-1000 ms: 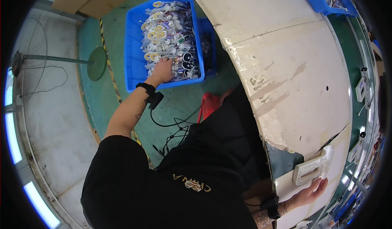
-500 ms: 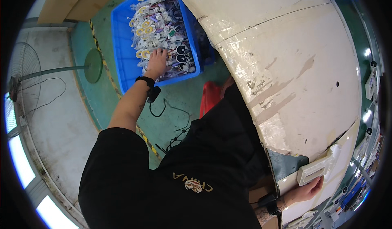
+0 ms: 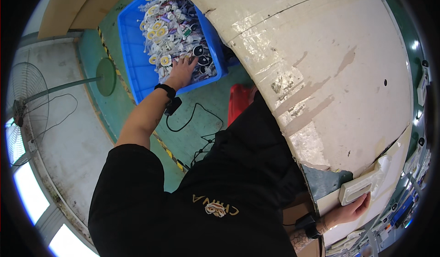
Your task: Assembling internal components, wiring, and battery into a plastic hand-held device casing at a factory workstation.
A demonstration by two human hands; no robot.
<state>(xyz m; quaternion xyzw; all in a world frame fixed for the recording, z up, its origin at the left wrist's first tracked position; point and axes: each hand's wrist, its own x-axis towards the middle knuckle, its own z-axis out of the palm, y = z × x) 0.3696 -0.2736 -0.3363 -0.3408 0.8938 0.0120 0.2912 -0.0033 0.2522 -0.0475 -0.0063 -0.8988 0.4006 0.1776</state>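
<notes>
My left hand [image 3: 181, 72] reaches into a blue plastic bin [image 3: 130, 57] at the upper left. Its fingers are spread over a heap of small wired parts in clear bags [image 3: 167, 28], some with yellow-and-white oval ends and some with black ones. The fingertips touch the parts near the bin's near side; nothing is seen gripped. At the lower right, my right hand [image 3: 352, 210] has its fingers closed on the near edge of a white plastic housing [image 3: 360, 188]. The housing is long, has an oval recess, and lies on the worktable. My right thumb is partly hidden.
The cream worktable [image 3: 353, 110], with worn tape and a torn edge, curves along my right. A red stool [image 3: 237, 101] stands beneath it. Cables [image 3: 201, 149] trail over the green floor. To the left are a standing fan [image 3: 27, 94] and cardboard [image 3: 73, 5]. More white housings [image 3: 422, 85] lie beyond the table.
My left hand has shifted slightly right within the bin, its fingers now nearer the black-ended parts. The whole view has moved a little. My right hand stays at the housing.
</notes>
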